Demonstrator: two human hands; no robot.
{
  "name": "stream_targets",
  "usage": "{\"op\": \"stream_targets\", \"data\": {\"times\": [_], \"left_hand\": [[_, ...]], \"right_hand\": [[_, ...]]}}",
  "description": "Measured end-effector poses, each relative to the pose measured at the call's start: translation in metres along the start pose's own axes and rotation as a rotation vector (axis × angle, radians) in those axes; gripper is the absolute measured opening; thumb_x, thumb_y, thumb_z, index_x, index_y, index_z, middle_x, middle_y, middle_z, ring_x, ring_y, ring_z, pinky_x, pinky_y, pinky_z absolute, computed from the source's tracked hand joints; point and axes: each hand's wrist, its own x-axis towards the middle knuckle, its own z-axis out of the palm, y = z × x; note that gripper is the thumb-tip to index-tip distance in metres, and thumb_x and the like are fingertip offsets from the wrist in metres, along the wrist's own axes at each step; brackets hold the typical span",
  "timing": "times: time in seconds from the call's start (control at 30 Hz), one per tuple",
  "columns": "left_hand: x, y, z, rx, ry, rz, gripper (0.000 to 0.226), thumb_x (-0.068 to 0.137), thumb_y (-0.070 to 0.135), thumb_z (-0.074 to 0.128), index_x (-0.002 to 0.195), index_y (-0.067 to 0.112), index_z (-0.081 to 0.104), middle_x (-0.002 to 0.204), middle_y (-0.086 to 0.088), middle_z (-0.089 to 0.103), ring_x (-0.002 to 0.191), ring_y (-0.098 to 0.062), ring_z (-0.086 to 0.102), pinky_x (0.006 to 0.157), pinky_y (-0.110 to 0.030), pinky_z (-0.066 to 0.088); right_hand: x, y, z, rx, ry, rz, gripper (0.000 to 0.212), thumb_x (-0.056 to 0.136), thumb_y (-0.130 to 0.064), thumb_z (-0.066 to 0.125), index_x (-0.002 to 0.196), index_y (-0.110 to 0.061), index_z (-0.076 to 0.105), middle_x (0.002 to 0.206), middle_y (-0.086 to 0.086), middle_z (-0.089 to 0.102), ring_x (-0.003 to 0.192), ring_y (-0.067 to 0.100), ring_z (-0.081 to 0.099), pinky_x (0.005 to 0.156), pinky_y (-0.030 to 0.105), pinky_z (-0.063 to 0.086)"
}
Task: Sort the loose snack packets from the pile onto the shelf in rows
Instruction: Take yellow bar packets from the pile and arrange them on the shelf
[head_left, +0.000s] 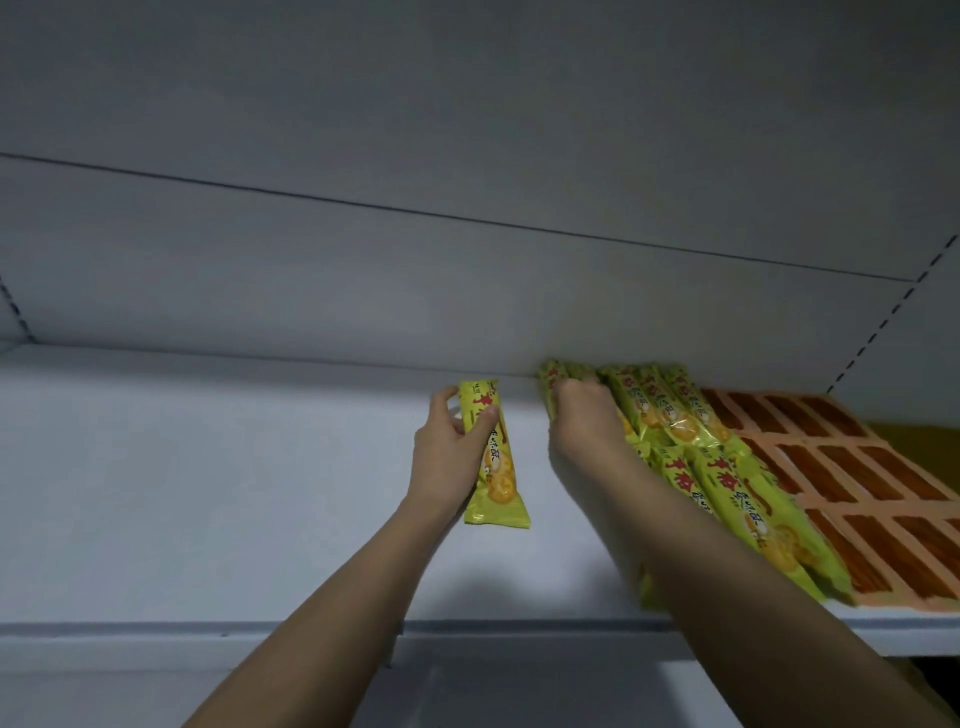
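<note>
A single green-yellow snack packet lies lengthwise near the middle of the white shelf, its far end close to the back edge. The left hand grips it, thumb over the top and fingers curled around its left side. Just to the right, apart from it, the right hand rests on the leftmost packet of a row of green packets, fingers curled over its far end by the back edge. Beyond these, toward the shelf's right end, lie orange packets in rows.
</note>
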Motion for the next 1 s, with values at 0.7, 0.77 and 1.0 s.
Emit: {"op": "stream_targets", "data": {"times": [0.7,0.77,1.0], "left_hand": [[-0.038,0.021,0.000,-0.113,-0.088,-0.138,0.052,0.078,0.041,0.081,0.120,0.018,0.058,0.106,-0.012,0.068,0.084,-0.026,0.074,0.081,-0.048,0.060],[-0.054,0.027,0.012,-0.084,-0.129,-0.133,0.049,0.086,0.033,0.078,0.125,0.015,0.056,0.113,-0.012,0.062,0.087,-0.026,0.071,0.072,-0.039,0.060],[-0.097,0.040,0.068,0.412,-0.094,0.024,0.044,0.089,0.042,0.072,0.124,0.023,0.053,0.095,-0.009,0.073,0.080,-0.024,0.070,0.073,-0.038,0.058]], "right_hand": [[-0.070,0.140,-0.079,0.418,0.145,-0.033,0.028,0.095,-0.025,0.060,0.121,-0.014,0.064,0.127,0.010,0.059,0.119,0.027,0.052,0.096,0.032,0.038],[-0.077,0.163,-0.077,0.412,0.146,-0.012,0.030,0.094,-0.026,0.061,0.122,-0.014,0.064,0.125,0.011,0.058,0.117,0.028,0.053,0.095,0.034,0.040],[-0.105,0.193,-0.053,0.284,-0.045,-0.026,0.053,0.097,-0.047,0.051,0.144,-0.023,0.047,0.151,0.009,0.039,0.137,0.034,0.033,0.111,0.046,0.030]]}}
